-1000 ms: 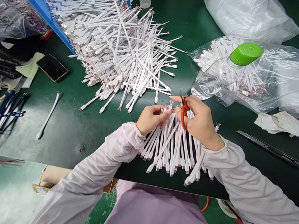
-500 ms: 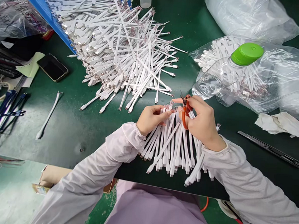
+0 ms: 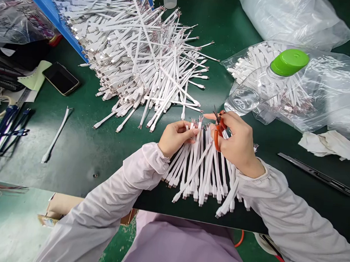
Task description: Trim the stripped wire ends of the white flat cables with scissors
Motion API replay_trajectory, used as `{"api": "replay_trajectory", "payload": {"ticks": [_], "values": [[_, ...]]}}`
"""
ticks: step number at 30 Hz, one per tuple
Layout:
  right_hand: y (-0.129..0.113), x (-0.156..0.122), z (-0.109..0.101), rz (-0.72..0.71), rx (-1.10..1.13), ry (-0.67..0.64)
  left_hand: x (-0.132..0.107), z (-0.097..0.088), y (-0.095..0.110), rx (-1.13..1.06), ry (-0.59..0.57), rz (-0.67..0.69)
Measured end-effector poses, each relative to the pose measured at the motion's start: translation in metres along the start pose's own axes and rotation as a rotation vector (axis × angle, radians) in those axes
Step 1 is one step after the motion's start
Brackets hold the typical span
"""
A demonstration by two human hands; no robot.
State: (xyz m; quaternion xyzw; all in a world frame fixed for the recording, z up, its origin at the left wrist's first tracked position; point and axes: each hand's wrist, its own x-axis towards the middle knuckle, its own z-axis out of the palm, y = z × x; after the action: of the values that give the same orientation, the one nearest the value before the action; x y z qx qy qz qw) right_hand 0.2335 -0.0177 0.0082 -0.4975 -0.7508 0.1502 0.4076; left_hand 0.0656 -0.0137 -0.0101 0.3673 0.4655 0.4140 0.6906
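A fan of short white flat cables (image 3: 202,169) lies on the green table near its front edge, bare wire ends pointing away from me. My left hand (image 3: 174,137) pinches the far end of one cable in the fan. My right hand (image 3: 236,141) is closed round small orange-handled snips (image 3: 218,128), whose blades point up at the stripped wire tips just beside my left fingers. Both wrists rest over the fan.
A big heap of the same white cables (image 3: 144,53) spills from a blue bin (image 3: 48,8) at the back. A clear bottle with a green cap (image 3: 289,61) lies on plastic bags of cables at right. A phone (image 3: 61,79), one loose cable (image 3: 56,134), a crumpled tissue (image 3: 330,144).
My left hand's fingers have shifted slightly along the cable ends and the snips have moved a little to the right. Everything else is as before.
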Motion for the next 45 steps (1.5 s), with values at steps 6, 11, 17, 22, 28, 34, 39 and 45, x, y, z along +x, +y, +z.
{"api": "replay_trajectory", "payload": {"ticks": [6,11,17,22,28,34,39,45], "values": [[-0.0001,-0.0015,0.0018,-0.051,0.043,-0.067,-0.0022,-0.0006,0.0055,-0.004,-0.024,-0.049],[0.0021,-0.0013,0.0029,-0.015,0.0,-0.059,-0.0013,-0.0023,0.0068,-0.06,-0.035,-0.11],[-0.001,-0.0017,0.0011,0.005,0.014,-0.078,-0.0005,-0.0016,0.0064,-0.038,-0.003,-0.082],[-0.0019,-0.0029,0.0005,-0.034,0.029,-0.126,0.0001,-0.0024,0.0045,-0.031,-0.018,-0.06],[-0.0034,-0.0017,-0.0011,0.0,-0.058,-0.113,0.0004,-0.003,0.004,-0.054,-0.008,-0.063],[-0.0027,-0.0024,0.0,-0.015,-0.015,-0.119,0.0008,-0.0023,0.003,-0.061,-0.003,-0.059],[-0.0004,-0.003,0.0024,-0.016,-0.013,-0.112,0.0007,-0.0024,0.0017,-0.046,-0.007,-0.048],[-0.0013,-0.001,0.001,0.03,-0.034,-0.088,-0.0016,-0.0008,0.0061,-0.065,-0.008,-0.071]]}}
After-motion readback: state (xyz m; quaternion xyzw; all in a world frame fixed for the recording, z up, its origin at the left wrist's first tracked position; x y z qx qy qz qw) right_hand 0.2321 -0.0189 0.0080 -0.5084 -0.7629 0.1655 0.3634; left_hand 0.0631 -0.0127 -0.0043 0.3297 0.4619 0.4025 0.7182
